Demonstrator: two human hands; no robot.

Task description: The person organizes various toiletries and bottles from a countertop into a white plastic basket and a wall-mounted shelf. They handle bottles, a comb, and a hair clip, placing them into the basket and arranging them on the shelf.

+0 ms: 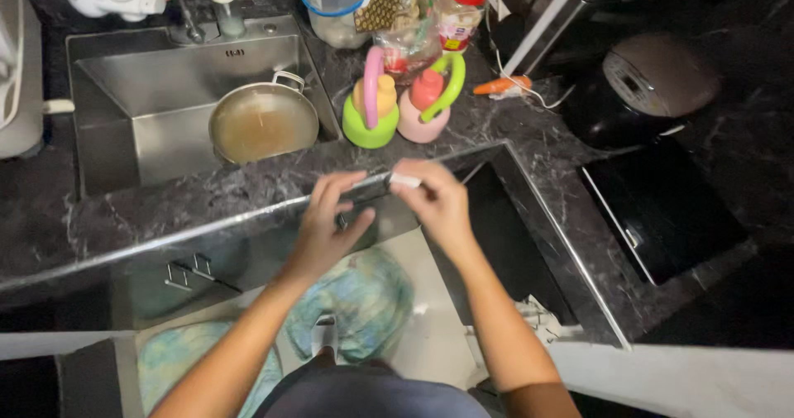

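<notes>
From the head camera, both hands meet over the front edge of the dark marbled stone tabletop, just in front of the person's body. The right hand is closed in a pinch, thumb and forefinger gripping one end of a small white oblong piece. That piece seems to cap a slim dark strip that runs leftward, its long axis roughly level and parallel to the tabletop edge. The left hand is half open, fingers extended and loosely curled near the strip's other end; whether it actually grips it is not clear. So the thing lies between the two hands, held firmly on the right side and nearer that hand.

Beyond the hands, a steel sink holds a round metal pan with murky brownish water. To its right stand two toy-like plastic bottles, one green and yellow with a pink handle, one pink with a green handle. A dark round rice cooker sits far right, and a patterned teal floor mat lies below.
</notes>
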